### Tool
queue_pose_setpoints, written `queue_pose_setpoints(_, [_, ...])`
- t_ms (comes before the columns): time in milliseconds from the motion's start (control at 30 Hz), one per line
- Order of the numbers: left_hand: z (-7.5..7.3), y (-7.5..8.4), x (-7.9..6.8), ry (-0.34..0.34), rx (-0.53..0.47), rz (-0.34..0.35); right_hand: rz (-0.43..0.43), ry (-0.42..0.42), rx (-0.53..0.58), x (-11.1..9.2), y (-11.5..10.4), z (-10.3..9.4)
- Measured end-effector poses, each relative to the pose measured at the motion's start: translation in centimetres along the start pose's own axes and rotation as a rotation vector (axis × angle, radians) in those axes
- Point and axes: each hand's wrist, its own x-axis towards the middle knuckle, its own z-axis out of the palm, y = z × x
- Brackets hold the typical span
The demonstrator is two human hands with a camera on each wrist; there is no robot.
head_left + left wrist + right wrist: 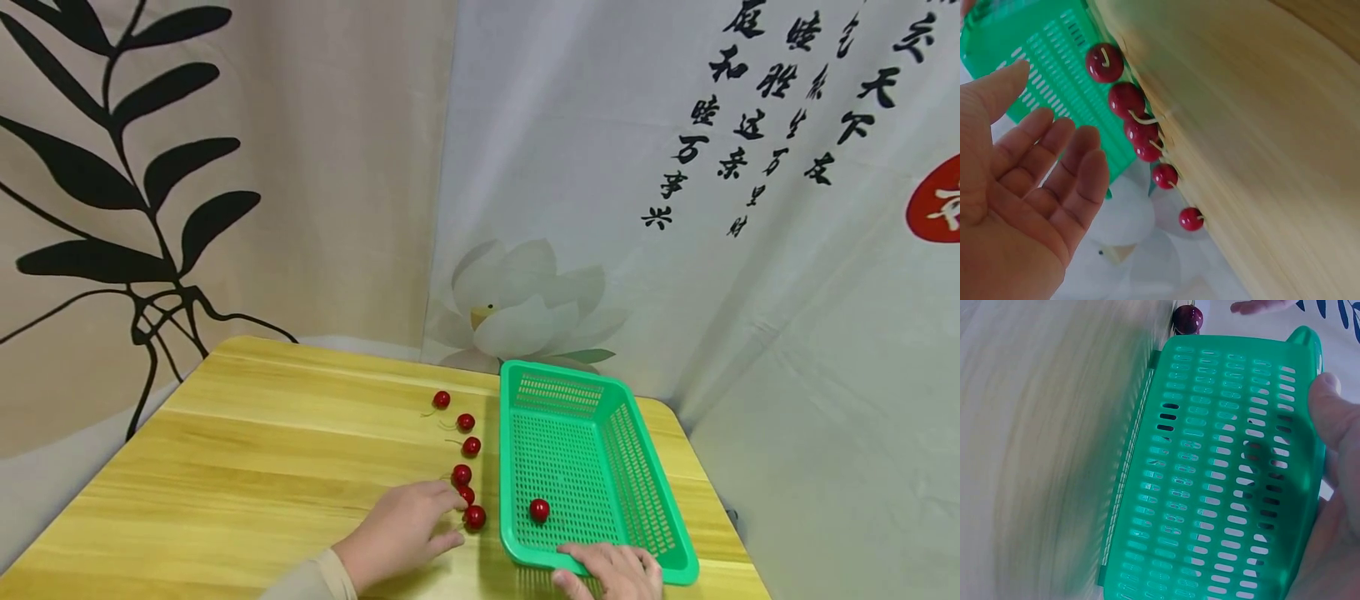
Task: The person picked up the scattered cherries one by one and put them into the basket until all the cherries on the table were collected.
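Several red cherries with stems lie in a rough line on the table, and the nearest cherry [474, 517] is just beyond the thumb and fingers of my left hand [408, 531]. In the left wrist view, that hand's fingers are loosely bent, the thumb stands apart, and no cherry is between them. A green plastic basket [678, 533] stands right of the line, with one cherry [539, 510] on its floor. My right hand [617, 570] grips the basket's near rim, the thumb [1329, 403] outside and the fingers over the edge.
The wooden table [247, 433] extends to the left of the cherries. Behind it hangs a printed cloth [360, 167] with dark leaves, a pale lotus and black writing. The farthest cherry [441, 400] lies near the table's back edge.
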Motion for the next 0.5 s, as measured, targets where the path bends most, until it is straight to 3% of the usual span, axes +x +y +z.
queue_pose_setpoints(267, [1.5,0.5,1.2,-0.009,0.154,0.066,0.033,-0.070,-0.011,0.0,-0.1,-0.3])
queue_pose_setpoints(500, [1.9,1.0,2.0,-0.063,0.201,0.060,0.037,-0.080,-0.012,0.1,-0.2,-0.3])
